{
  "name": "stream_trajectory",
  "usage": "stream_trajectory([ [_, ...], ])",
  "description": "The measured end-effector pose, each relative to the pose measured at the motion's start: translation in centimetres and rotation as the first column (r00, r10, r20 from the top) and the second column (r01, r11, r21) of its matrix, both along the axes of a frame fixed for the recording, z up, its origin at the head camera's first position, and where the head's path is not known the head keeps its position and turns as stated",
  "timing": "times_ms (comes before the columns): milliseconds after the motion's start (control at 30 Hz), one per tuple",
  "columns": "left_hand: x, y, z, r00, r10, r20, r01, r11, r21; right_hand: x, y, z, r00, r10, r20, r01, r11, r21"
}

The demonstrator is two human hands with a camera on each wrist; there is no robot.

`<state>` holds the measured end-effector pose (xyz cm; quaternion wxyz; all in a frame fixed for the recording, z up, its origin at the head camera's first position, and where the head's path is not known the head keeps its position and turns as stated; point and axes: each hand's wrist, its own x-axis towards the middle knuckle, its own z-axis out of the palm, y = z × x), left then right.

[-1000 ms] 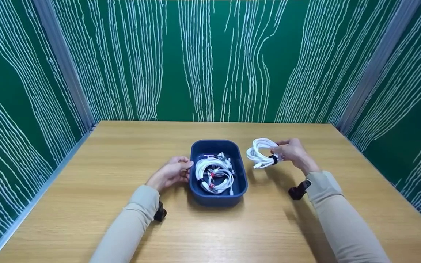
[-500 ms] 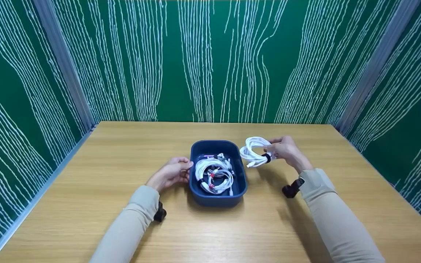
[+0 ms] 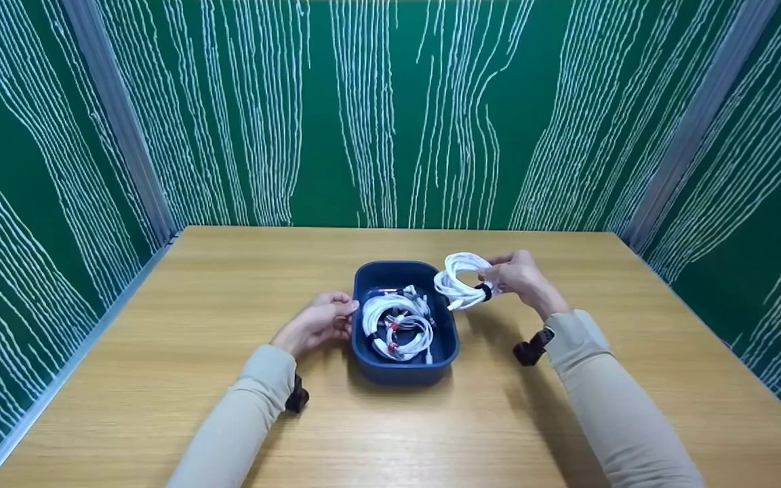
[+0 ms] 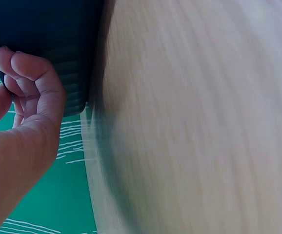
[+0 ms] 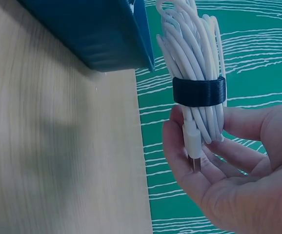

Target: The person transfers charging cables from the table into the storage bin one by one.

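Note:
A coiled white cable (image 3: 446,286), bound by a black strap (image 5: 199,91), is held up by my right hand (image 3: 525,283) just over the right rim of a dark blue bin (image 3: 401,375). Thumb and fingers pinch the coil below its strap in the right wrist view, where a metal-tipped plug (image 5: 192,144) hangs down beside the fingers. My left hand (image 3: 318,321) grips the bin's left edge, thumb at the rim and fingers bent against the outer wall (image 4: 72,73). Inside the bin lie another white cable coil (image 3: 371,317) and a smaller coil with red bits (image 3: 417,346).
The bin stands on a wooden table (image 3: 228,271) near its middle. Green panels (image 3: 404,115) with wavy white lines rise behind and at both sides of it. A small black camera is strapped at each wrist.
My right hand has carried the coiled cable leftward, from beside the bin to over its right rim. The left hand and the bin have stayed in place.

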<state>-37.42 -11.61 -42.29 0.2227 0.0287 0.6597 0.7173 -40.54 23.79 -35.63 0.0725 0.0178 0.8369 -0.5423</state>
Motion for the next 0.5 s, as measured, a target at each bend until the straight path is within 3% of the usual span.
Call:
stream_trajectory([
  [500, -0.2, 0.0, -0.3, 1.000, -0.017, -0.011, 0.018, 0.999, 0.035, -0.2, -1.7, 0.2, 0.999, 0.019, -0.030, -0.020, 0.999, -0.032],
])
